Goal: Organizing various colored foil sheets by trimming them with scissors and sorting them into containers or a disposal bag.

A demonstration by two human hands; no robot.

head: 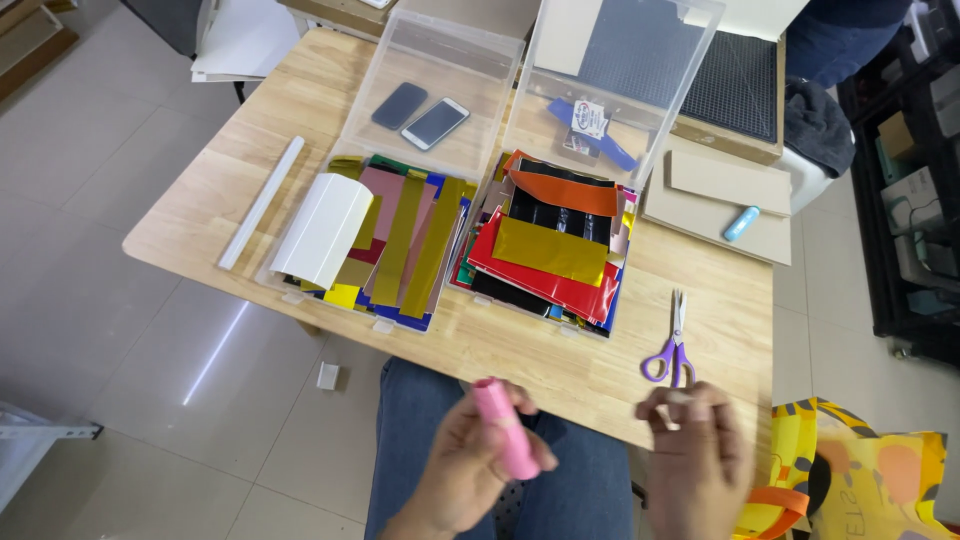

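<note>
A small pink tube [503,432], cylindrical and plain, is gripped in the left hand [470,460] and tilts up toward the left, above the lap just off the near edge of the table [560,370]. Its rounded upper end stands clear of the fingers.

A light wooden table [560,355] fills the middle of the frame. Two open clear plastic boxes [372,322] of coloured foil sheets sit side by side at its centre. A white strip [261,203] lies at the left, purple-handled scissors [673,345] at the lower right, and cardboard pieces [715,205] with a light blue tube [741,223] at the right.
</note>
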